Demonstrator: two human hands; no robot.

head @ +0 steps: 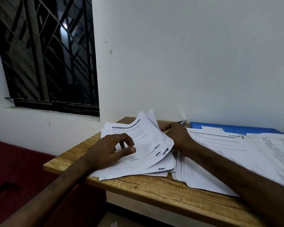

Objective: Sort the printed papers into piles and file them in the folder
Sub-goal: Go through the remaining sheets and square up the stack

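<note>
A loose pile of printed papers (147, 149) lies fanned out at the left end of the wooden table (154, 190). My left hand (111, 149) rests on this pile with fingers curled, thumb pressing the top sheet. My right hand (177, 135) holds the far right edge of the raised sheets, whose tops stand up off the pile. A second pile of papers (223, 149) spreads to the right under my right forearm. The blue folder (233, 127) lies shut at the back right, against the wall, partly covered by papers.
A pen (182, 122) lies by the wall behind my right hand. A dark red seat (20, 169) sits left of the table. The white wall runs directly behind the table, and a barred window (47, 54) is at the upper left.
</note>
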